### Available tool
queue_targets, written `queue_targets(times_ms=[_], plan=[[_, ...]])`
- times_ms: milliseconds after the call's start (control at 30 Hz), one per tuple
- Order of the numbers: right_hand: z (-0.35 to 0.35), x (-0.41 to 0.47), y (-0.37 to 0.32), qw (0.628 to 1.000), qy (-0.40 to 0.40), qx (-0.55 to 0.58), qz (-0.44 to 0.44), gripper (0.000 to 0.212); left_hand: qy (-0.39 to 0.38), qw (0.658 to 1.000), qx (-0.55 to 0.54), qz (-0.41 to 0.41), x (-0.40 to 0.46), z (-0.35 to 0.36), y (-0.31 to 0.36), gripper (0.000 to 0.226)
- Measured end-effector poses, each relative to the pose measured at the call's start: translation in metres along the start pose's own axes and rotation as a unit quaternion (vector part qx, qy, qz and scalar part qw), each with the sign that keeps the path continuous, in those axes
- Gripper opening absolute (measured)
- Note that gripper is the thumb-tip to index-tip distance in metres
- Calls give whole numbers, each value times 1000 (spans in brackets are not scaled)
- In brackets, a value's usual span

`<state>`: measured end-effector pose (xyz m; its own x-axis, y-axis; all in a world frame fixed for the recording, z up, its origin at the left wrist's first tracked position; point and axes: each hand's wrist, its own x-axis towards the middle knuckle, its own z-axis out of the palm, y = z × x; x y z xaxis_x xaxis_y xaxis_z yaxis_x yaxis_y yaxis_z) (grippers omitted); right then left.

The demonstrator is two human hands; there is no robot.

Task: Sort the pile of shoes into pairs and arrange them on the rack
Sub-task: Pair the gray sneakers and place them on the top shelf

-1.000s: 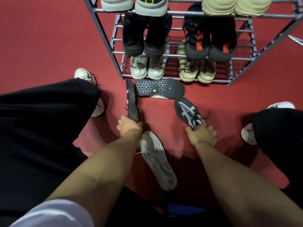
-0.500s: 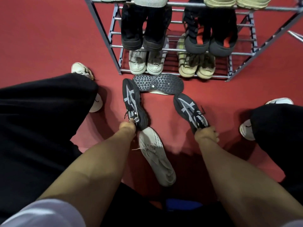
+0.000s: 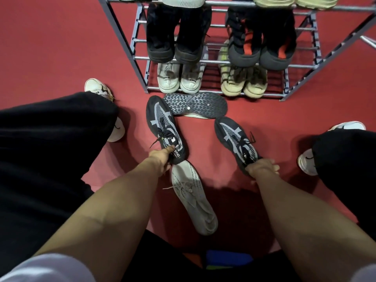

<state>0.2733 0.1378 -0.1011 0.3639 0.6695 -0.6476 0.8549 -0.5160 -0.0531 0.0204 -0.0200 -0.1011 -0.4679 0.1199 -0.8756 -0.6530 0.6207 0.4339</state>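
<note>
My left hand (image 3: 160, 157) grips the heel of a black sneaker with grey stripes (image 3: 162, 125), upright, toe toward the rack. My right hand (image 3: 262, 167) holds the heel of its matching black sneaker (image 3: 234, 137). Between my arms a white knit sneaker (image 3: 193, 198) lies on the red floor. Another shoe lies sole-up (image 3: 195, 103) just in front of the grey metal rack (image 3: 130, 55). The rack holds a black pair (image 3: 175, 37), a black and orange pair (image 3: 262, 43), a white pair (image 3: 179, 78) and a beige pair (image 3: 244, 82).
My legs in black trousers frame the scene, with my white trainers at the left (image 3: 97, 90) and right (image 3: 307, 161). More light shoes sit on the rack's top rail (image 3: 183, 1). Bare red floor shows left of the rack.
The left black sneaker has turned from lying on its side to upright, its top facing up. The right sneaker has barely moved. The view has shifted slightly down.
</note>
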Motion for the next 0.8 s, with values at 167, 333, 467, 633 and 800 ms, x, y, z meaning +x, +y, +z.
queue_targets(times_ms=[167,333,467,633,800], plan=[[-3,-15,8,993,-65,78,-61,88,-47,998,17,31,-19,3,4,44],[-25,-54,-6,940,-294,164,-49,28,-100,993,42,54,-50,1,39,44],[-63,-101,-30,893,-350,277,-55,18,-132,989,29,59,-86,-14,69,23],[-102,-166,-48,872,-325,353,-95,26,-146,981,114,53,-159,-40,85,29],[-147,-224,-26,825,-399,377,-131,23,-198,974,64,92,-217,-62,81,21]])
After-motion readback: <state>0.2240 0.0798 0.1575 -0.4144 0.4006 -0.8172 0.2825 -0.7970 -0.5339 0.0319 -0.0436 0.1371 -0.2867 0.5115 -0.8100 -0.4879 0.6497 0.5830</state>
